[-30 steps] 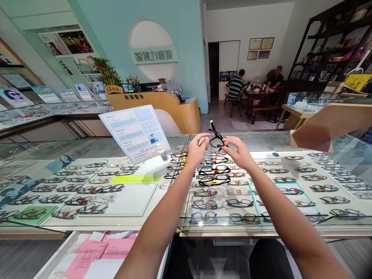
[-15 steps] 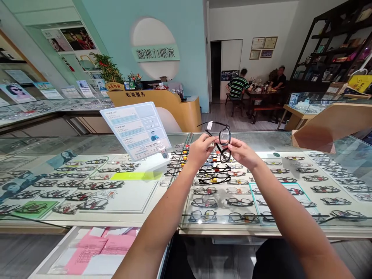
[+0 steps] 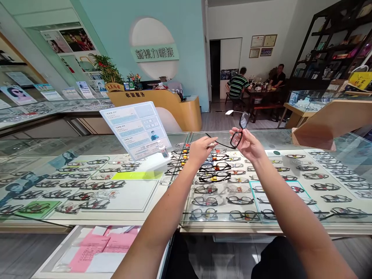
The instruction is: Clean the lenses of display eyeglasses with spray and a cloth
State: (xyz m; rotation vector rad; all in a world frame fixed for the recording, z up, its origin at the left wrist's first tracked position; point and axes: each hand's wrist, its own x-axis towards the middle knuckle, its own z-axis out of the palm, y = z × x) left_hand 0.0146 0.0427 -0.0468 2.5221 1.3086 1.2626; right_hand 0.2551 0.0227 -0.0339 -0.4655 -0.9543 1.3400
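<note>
A pair of black-rimmed glasses (image 3: 244, 120) is held up in the air above the table (image 3: 221, 229), tilted, its arms open and a white tag (image 3: 229, 112) on the far one. The right hand (image 3: 251, 146) pinches the front of the frame near the bridge; the left hand (image 3: 200, 150) is narrowed about the near arm, with a small pale item (image 3: 210, 144), too small to identify, at its fingers.

The step in hand looks like turning and handling the frame between both hands. The next move seems to call for a light, steady pinch, keeping fingers off the lenses and the thin arms unstrained.

Below lie rows of spectacles (image 3: 215, 176). To the left stand a tilted printed card (image 3: 136, 130) and a little bottle (image 3: 164, 152); nearer, an open drawer (image 3: 54, 252) holds pink papers (image 3: 90, 248).
</note>
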